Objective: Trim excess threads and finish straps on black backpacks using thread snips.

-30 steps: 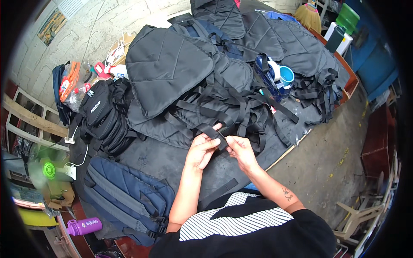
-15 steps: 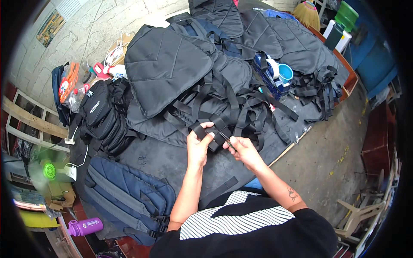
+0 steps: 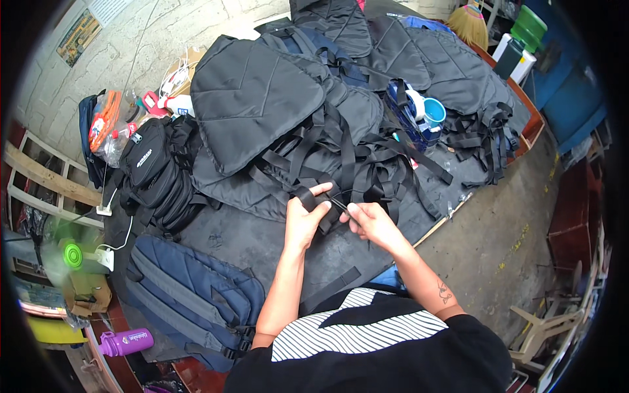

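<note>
My left hand [image 3: 301, 226] is closed on a black webbing strap [image 3: 304, 196], pinched between thumb and fingers. My right hand [image 3: 372, 224] grips a slender dark tool [image 3: 339, 205] whose thin prongs reach to the webbing by my left thumb; its exact kind is too small to make out. Beyond both hands lies a tangle of black straps [image 3: 354, 154], partly under large black padded backpack panels [image 3: 259, 98]. A loose strap end [image 3: 344, 280] rests on the dark tabletop between my forearms.
Left of my arms lies a navy backpack [image 3: 196, 295], with a purple bottle [image 3: 126, 342] beside it. A black backpack [image 3: 154, 164] stands at the table's left. Farther right are a blue tape dispenser [image 3: 419, 114] and more straps [image 3: 485, 141]. A green fan [image 3: 73, 255] is near the left edge.
Both hands stay at nearly the same place. The tool in my right hand has shifted slightly against the webbing, and the view has moved a little.
</note>
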